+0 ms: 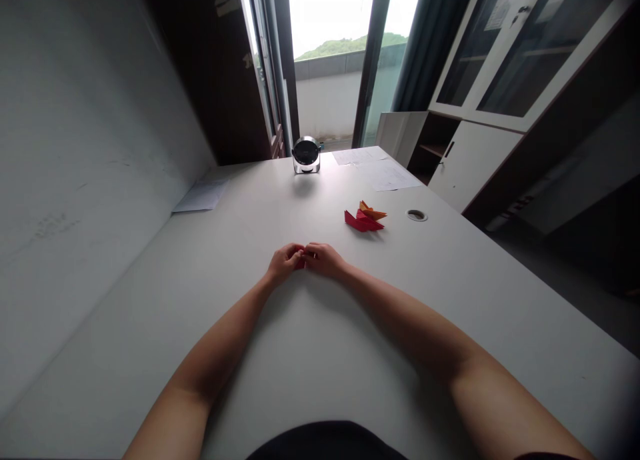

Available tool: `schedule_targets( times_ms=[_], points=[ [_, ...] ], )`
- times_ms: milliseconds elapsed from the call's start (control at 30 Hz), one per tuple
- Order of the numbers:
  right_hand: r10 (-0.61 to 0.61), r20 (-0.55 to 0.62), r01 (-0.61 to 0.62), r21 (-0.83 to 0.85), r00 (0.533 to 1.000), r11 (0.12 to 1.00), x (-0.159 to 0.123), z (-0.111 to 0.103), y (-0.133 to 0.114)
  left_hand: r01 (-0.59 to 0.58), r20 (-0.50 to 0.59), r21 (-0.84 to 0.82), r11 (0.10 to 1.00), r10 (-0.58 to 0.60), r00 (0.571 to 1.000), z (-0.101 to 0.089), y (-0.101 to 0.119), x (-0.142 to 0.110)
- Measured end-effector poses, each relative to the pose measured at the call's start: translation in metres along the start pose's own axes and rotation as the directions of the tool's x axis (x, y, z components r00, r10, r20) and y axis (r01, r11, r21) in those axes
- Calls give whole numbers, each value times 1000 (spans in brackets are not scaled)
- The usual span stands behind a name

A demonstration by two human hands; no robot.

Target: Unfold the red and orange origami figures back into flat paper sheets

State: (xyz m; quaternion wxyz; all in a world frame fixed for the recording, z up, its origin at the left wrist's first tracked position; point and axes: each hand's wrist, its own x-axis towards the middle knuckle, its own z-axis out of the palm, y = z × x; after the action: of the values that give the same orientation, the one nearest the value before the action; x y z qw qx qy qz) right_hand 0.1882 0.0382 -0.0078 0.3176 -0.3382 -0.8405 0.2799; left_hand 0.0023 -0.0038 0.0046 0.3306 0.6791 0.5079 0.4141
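Between my two hands is a small piece of folded red paper (301, 264), mostly covered by the fingers. My left hand (285, 263) pinches it from the left. From the right, my right hand (323, 259) grips it too, the fingertips of both hands meeting over it. Beyond my right hand lie a red origami figure (364, 223) and an orange origami figure (371, 211), side by side and touching or overlapping, with pointed ends.
A round black device on a metal stand (306, 155) stands at the table's (240, 373) far side. Paper sheets lie at the left (201, 196) and far right (393, 176). A round cable hole (417, 215) sits near the right edge. A wall (90, 180) borders the left.
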Motion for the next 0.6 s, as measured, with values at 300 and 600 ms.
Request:
schedule_targets(
  times_ms=[300, 600],
  points=[
    [-7, 4, 7, -18, 1000, 1000, 0, -2, -2, -4, -13, -8, 1000, 4, 1000, 1, 2, -1],
    [-21, 4, 21, -28, 1000, 999, -1, -2, -4, 14, 6, -21, 1000, -14, 1000, 1, -2, 0]
  ],
)
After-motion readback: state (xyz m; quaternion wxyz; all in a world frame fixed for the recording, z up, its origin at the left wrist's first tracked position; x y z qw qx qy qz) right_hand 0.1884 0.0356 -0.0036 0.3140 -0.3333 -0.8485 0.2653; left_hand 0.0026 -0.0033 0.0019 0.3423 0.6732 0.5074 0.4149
